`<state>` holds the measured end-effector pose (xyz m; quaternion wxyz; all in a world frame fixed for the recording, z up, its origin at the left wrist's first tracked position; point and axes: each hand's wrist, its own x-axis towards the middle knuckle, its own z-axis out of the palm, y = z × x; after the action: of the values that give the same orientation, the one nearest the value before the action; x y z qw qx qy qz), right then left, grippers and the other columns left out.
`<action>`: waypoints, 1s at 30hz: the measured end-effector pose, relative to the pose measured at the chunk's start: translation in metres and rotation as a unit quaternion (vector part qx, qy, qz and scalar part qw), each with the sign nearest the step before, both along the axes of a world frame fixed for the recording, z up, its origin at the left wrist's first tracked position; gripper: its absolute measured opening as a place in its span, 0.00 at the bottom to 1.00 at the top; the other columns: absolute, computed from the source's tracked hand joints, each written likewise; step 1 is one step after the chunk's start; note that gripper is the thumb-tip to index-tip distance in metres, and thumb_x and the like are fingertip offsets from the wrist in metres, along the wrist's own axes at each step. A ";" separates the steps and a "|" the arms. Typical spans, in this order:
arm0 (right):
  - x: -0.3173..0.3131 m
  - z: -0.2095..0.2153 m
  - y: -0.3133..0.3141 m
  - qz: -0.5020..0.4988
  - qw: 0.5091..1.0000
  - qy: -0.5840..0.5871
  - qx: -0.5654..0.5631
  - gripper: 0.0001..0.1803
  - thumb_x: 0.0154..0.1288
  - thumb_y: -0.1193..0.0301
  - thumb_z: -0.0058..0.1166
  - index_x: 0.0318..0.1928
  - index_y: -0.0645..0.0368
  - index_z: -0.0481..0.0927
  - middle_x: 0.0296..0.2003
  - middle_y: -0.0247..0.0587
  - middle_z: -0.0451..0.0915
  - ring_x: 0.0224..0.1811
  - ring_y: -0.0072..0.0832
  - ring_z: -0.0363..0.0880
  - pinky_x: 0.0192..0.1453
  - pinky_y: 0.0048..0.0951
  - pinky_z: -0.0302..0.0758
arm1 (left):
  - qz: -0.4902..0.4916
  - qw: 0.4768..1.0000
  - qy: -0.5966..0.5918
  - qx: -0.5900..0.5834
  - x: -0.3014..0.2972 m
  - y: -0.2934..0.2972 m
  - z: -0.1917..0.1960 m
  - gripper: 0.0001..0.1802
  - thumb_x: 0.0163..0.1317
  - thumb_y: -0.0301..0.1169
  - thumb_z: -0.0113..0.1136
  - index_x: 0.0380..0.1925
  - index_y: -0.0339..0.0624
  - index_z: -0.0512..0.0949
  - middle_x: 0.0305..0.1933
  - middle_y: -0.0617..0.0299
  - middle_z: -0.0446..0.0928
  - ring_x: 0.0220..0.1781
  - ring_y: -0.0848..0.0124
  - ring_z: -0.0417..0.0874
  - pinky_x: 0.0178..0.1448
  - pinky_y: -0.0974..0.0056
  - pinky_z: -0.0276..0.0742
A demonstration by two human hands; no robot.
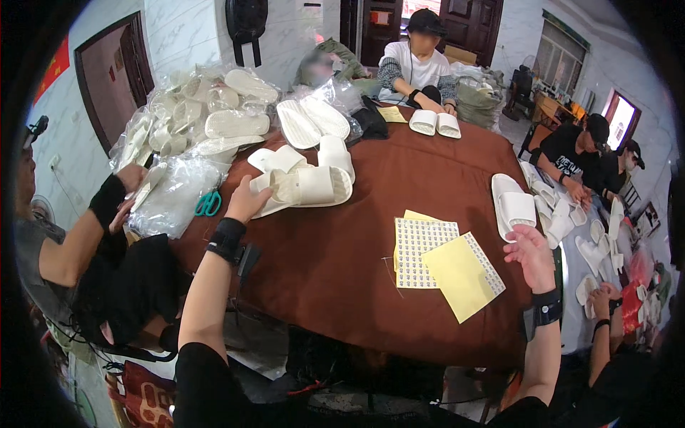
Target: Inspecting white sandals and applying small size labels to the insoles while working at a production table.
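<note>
Brown cloth (335, 278) is spread over a table, and the room is enclosed by pale marbled walls (182, 32). By the left hand (248, 202), the near end of a white open-toed slide slipper with a broad smooth strap (316, 186) is held, its fingers narrowed over the edge of the sole; the strap is pointed to the right, away from the fingertips. The right hand (531, 255) is held palm up, its fingers loosely spread and slightly curled, just beside a pair of white slippers (508, 203) laid at the table's right edge; whether they are touched cannot be told. Both wrists are circled by black bands.

Beyond the held slipper, further white slippers (334, 155) are laid close together. Between the hands, nearer the right, two white sheets of small printed stickers (414, 257) are overlapped by yellow backing paper (457, 282). To the left, teal-handled scissors (208, 204) are placed beside clear plastic bags (175, 192), behind which white slippers are heaped (235, 123). At the far edge, another white pair (435, 123) is set before a seated co-worker in a dark cap (421, 68). More co-workers are seated at both sides.
</note>
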<state>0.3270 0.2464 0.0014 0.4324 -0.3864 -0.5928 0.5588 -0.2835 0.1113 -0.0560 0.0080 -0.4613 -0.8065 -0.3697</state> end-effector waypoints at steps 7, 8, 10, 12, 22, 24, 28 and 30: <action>-0.016 0.022 -0.041 0.101 0.984 -0.138 0.052 0.11 0.68 0.76 0.46 0.49 0.64 0.75 0.40 0.36 0.79 0.36 0.21 0.78 0.40 0.22 0.76 | 0.042 0.998 0.031 0.028 0.010 0.000 0.015 0.45 0.45 0.46 0.67 0.61 0.32 0.65 0.52 0.34 0.76 0.56 0.46 0.78 0.59 0.54 0.74; -0.016 0.024 -0.042 0.114 0.978 -0.163 0.067 0.11 0.68 0.77 0.46 0.49 0.64 0.75 0.40 0.35 0.78 0.36 0.20 0.78 0.41 0.22 0.76 | 0.050 0.997 0.041 0.035 0.016 -0.004 0.026 0.45 0.45 0.45 0.67 0.62 0.32 0.64 0.51 0.34 0.76 0.56 0.46 0.78 0.59 0.54 0.74; -0.018 0.030 -0.048 0.130 0.973 -0.174 0.073 0.12 0.68 0.77 0.46 0.49 0.64 0.75 0.40 0.34 0.78 0.37 0.19 0.78 0.41 0.22 0.76 | 0.042 0.995 0.066 0.058 0.017 -0.020 0.043 0.46 0.44 0.43 0.67 0.62 0.32 0.63 0.50 0.33 0.76 0.55 0.45 0.78 0.57 0.52 0.75; -0.021 0.037 -0.053 0.142 0.969 -0.188 0.079 0.12 0.67 0.78 0.46 0.49 0.64 0.75 0.40 0.34 0.78 0.37 0.18 0.77 0.42 0.22 0.76 | 0.038 0.996 0.061 0.056 0.027 -0.031 0.068 0.46 0.44 0.41 0.67 0.63 0.34 0.63 0.46 0.32 0.77 0.50 0.41 0.79 0.54 0.50 0.75; -0.051 0.052 -0.067 0.226 0.922 -0.271 0.158 0.12 0.65 0.77 0.50 0.49 0.66 0.76 0.39 0.38 0.80 0.40 0.22 0.79 0.47 0.25 0.75 | -0.018 0.950 0.289 0.114 0.083 -0.071 0.157 0.43 0.44 0.30 0.63 0.66 0.48 0.64 0.44 0.45 0.73 0.42 0.52 0.78 0.48 0.55 0.76; -0.056 0.057 -0.069 0.233 0.913 -0.289 0.171 0.12 0.64 0.77 0.51 0.48 0.67 0.76 0.39 0.39 0.80 0.39 0.23 0.79 0.47 0.25 0.75 | -0.026 0.947 0.286 0.144 0.089 -0.077 0.171 0.42 0.44 0.29 0.62 0.66 0.48 0.64 0.43 0.48 0.74 0.41 0.54 0.79 0.47 0.57 0.76; -0.065 0.064 -0.073 0.220 0.917 -0.250 0.220 0.17 0.63 0.78 0.52 0.53 0.66 0.74 0.43 0.39 0.80 0.43 0.25 0.79 0.50 0.26 0.75 | -0.124 0.962 0.192 0.147 0.126 -0.082 0.188 0.40 0.44 0.27 0.61 0.64 0.47 0.67 0.50 0.49 0.75 0.42 0.59 0.80 0.50 0.61 0.75; -0.074 0.068 -0.076 0.203 0.924 -0.222 0.237 0.20 0.62 0.79 0.53 0.55 0.66 0.72 0.44 0.39 0.80 0.45 0.25 0.79 0.51 0.27 0.75 | -0.219 0.947 0.171 0.160 0.152 -0.079 0.188 0.40 0.41 0.24 0.63 0.62 0.43 0.69 0.54 0.50 0.75 0.52 0.60 0.79 0.56 0.62 0.74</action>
<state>0.2532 0.1708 0.0698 0.2461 -0.2578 -0.8546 0.3777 -0.1314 0.0325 0.1319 0.1382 -0.6757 -0.6022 -0.4022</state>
